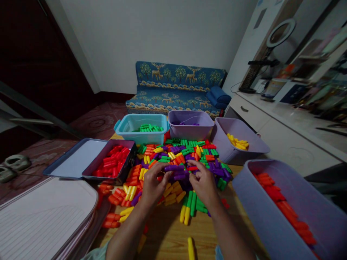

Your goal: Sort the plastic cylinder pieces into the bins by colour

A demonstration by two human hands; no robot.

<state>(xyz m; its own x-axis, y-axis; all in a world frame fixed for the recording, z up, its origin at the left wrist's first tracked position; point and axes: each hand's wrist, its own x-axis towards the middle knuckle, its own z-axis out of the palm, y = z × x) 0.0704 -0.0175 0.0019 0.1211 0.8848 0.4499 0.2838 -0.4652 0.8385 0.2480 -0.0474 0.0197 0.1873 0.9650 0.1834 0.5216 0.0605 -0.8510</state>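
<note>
My left hand (155,183) pinches the left end of some purple plastic pieces (176,172) just above the pile. At their right side is my right hand (202,182), its fingers bent inward; what its fingertips grip is too small to make out. Under and around both hands spreads a mixed heap of red, orange, green, yellow and purple pieces. Green and yellow pieces (187,209) lie joined in front of my right hand. A single yellow piece (191,248) rests near the table's front edge.
Bins stand round the wooden table (173,234): turquoise with green pieces (142,136), purple with purple ones (189,131), lilac with yellow ones (230,155), lilac with orange-red ones (244,184). A lidded box (127,173) holds red pieces at left, behind a white stool (46,216).
</note>
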